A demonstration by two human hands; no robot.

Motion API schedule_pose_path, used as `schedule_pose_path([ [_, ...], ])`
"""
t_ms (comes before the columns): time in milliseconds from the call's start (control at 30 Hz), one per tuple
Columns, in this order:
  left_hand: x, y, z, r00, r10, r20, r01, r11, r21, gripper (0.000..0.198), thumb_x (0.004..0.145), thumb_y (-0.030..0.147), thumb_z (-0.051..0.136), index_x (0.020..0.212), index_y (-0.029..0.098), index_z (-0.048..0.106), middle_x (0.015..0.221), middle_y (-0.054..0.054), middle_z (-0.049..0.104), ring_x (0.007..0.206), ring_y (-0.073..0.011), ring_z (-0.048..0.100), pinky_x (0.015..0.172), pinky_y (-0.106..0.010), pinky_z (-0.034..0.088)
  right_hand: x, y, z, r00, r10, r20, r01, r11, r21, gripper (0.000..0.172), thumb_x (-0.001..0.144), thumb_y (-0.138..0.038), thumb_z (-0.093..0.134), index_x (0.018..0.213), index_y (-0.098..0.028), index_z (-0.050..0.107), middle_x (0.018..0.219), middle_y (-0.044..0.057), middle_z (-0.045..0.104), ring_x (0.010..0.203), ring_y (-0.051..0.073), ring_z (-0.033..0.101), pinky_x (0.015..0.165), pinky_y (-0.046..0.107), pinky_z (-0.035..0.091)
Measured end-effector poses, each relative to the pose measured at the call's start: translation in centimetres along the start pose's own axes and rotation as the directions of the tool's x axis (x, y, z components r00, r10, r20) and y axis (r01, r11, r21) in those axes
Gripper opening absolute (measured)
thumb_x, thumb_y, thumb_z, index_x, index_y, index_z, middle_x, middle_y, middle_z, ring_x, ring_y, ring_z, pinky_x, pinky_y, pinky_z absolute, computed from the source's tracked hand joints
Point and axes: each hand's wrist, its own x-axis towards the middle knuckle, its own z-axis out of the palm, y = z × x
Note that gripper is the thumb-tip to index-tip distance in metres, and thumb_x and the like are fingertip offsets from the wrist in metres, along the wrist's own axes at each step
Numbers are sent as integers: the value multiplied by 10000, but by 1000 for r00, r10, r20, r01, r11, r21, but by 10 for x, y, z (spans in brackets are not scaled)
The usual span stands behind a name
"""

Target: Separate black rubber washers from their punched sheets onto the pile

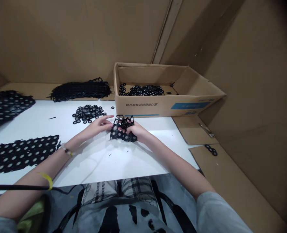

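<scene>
A crumpled black rubber sheet full of punched holes (122, 127) lies on the white table (124, 158) just in front of the cardboard box. My right hand (136, 130) grips its right side, fingers curled into the mesh. My left hand (98, 124) touches its left edge with the index finger stretched out and the other fingers bent toward the sheet. A loose pile of black rubber rings (88, 113) sits just beyond my left hand.
An open cardboard box (163, 103) behind the hands holds more black rings (141, 90). A stack of black sheets (80, 89) lies at the back. Flat perforated sheets (19, 153) lie at the left, another (5, 105) further back. Cardboard walls surround the table.
</scene>
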Motion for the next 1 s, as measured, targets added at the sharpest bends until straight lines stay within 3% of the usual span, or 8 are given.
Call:
schedule_pose_path([
  [200,0,1,4,999,-30,11,32,973,-227,325,708,437,725,841,167,603,803,-9,632,758,-165,597,691,-287,461,-2,1,0,999,45,26,-45,999,-5,180,532,-140,563,707,-180,582,669,-15,593,667,149,526,630,256,441],
  [267,-2,5,4,999,-24,-27,15,955,-296,340,675,406,757,833,174,564,822,-5,624,770,-161,598,709,-289,474,-4,-1,1,998,49,48,-47,998,-46,133,585,-197,650,712,-173,615,690,-13,614,684,141,543,678,262,457],
  [467,-4,14,9,995,12,-104,-43,953,-300,403,624,390,795,858,179,545,823,-6,614,762,-153,586,730,-309,495,-7,-1,3,997,24,77,-18,996,-82,446,523,-267,836,931,-167,683,935,37,706,858,177,632,831,317,489],
  [567,-5,17,10,988,59,-146,-93,967,-239,442,665,382,761,994,189,537,922,-36,638,787,-159,597,722,-311,499,-6,2,3,999,18,43,-14,995,-99,411,498,-253,846,844,-159,644,842,10,690,812,164,625,833,319,481],
  [633,-8,19,8,947,150,-283,-187,976,-110,437,739,378,694,1101,208,516,1056,-65,619,864,-170,595,746,-315,493,-4,4,2,1000,17,-6,-17,994,-108,383,495,-239,834,789,-159,602,768,-12,662,774,160,614,813,322,479],
  [733,-14,22,1,805,376,-459,-281,923,264,235,828,356,595,1010,210,568,999,-60,611,886,-183,557,791,-337,456,0,7,2,996,27,-83,-35,995,-93,380,500,-217,805,796,-170,573,761,-18,646,768,164,610,795,324,480],
  [900,-19,23,-1,859,508,71,-437,653,618,253,868,370,541,683,204,586,629,-18,573,688,-180,506,723,-356,372,1,8,4,992,18,-126,-25,998,-53,395,494,-203,788,827,-172,579,788,-19,648,770,152,600,792,300,466],
  [1000,-17,23,4,875,462,142,-437,629,643,320,891,416,515,674,188,571,645,-17,588,688,-171,521,698,-334,348,0,8,8,995,42,-92,-44,999,-18,378,483,-191,782,807,-166,589,765,-24,648,748,143,593,773,285,456],
])
